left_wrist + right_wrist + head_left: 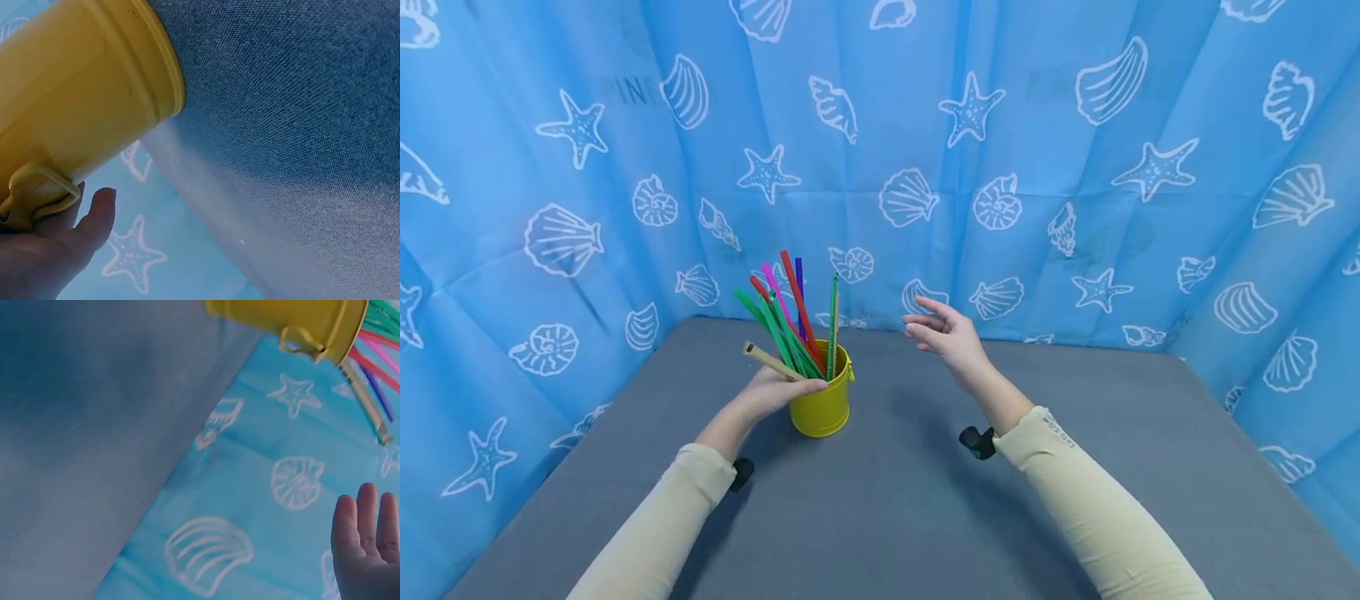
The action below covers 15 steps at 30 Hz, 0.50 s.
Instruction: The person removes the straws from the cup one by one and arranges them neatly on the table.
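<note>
A small yellow metal bucket point(820, 412) stands upright on the grey table, left of the middle. My left hand point(772, 392) holds it from the left, thumb near the rim; in the left wrist view that hand point(56, 250) is beside the bucket's wire handle loop point(44, 194), the other fingers partly hidden. Out of the bucket lean red sticks point(799, 300), green sticks point(748, 306), a pink one, a dark blue one, a thin green pencil-like stick point(832, 325) and a light-brown stick point(769, 360). To the right, my right hand point(953, 340) hovers above the table with loosely bent fingers, holding nothing.
A grey cloth-like surface covers the table point(880, 500). Blue curtains point(1037, 167) with white shells and starfish hang behind and at both sides. Each wrist wears a black camera; the right one point(977, 442) shows below the sleeve cuff.
</note>
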{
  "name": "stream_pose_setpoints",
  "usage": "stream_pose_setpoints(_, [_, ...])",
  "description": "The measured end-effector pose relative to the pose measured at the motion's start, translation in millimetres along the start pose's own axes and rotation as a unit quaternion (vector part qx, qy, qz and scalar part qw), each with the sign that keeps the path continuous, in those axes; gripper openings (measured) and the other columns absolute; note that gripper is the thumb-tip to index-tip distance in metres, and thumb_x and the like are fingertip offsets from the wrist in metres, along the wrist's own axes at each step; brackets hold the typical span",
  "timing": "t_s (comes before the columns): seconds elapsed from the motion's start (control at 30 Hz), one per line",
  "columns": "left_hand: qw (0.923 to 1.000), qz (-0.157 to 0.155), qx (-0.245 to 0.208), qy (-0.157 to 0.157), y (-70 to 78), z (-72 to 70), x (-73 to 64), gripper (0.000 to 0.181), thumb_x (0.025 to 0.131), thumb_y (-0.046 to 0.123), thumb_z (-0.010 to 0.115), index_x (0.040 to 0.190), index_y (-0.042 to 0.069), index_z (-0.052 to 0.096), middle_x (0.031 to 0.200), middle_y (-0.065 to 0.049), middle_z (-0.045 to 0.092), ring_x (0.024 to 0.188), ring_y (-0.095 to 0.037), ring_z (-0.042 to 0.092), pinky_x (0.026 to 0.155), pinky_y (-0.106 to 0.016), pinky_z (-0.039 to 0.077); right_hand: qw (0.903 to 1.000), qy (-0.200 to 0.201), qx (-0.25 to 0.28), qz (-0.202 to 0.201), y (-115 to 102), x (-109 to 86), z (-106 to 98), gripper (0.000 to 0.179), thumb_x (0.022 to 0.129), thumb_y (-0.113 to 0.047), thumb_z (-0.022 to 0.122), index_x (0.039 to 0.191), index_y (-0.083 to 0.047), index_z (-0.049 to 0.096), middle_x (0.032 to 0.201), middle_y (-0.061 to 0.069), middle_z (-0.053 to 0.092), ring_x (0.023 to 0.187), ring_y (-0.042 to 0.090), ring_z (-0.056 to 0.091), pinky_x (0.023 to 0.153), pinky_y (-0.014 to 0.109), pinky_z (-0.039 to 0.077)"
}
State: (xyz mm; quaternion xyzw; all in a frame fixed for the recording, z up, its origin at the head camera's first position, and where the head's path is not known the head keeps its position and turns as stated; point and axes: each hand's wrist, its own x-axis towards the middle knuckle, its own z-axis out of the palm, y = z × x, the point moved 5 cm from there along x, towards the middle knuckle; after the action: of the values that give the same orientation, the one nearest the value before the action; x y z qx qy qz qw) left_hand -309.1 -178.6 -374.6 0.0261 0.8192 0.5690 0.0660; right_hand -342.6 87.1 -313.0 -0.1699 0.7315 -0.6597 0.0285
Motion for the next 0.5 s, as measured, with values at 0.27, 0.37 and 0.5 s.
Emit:
stream_pose_setpoints(0.27, [1.0000,0.003,-0.002,0.005,-1.1,0.7,0.5,0.057,0.090,0.022,0.071,0.138,0.001,0.047,0.135,-0.019,0.051,0.122,-0.034,0.048,0.105,-0.051,0.037,0.9996,-0.011,0.027,0.002,-14.1,22.5,40.1,0.053,0.095,-0.010,0.063,0.145,-0.007,0.045,0.128,0.020,0.060,0.112,0.032,0.061,0.092,0.046,0.051])
stream_pose_setpoints(0.37, [0.9998,0.013,-0.007,0.011,0.7,0.4,0.8,0.057,0.090,0.020,0.071,0.137,0.001,0.047,0.134,-0.019,0.052,0.121,-0.034,0.048,0.105,-0.051,0.037,0.9993,-0.011,0.034,0.002,-16.0,29.1,52.1,0.051,0.095,-0.011,0.063,0.143,-0.007,0.047,0.126,0.019,0.061,0.111,0.034,0.061,0.092,0.048,0.051])
stream_pose_setpoints(0.5, [0.9997,0.016,-0.006,0.017,0.1,1.2,0.8,0.058,0.089,0.021,0.072,0.137,0.001,0.046,0.134,-0.019,0.053,0.121,-0.034,0.048,0.105,-0.052,0.036,0.9993,-0.013,0.034,0.009,-15.6,35.6,66.5,0.049,0.095,-0.013,0.064,0.142,-0.008,0.050,0.125,0.017,0.063,0.106,0.033,0.064,0.087,0.045,0.053])
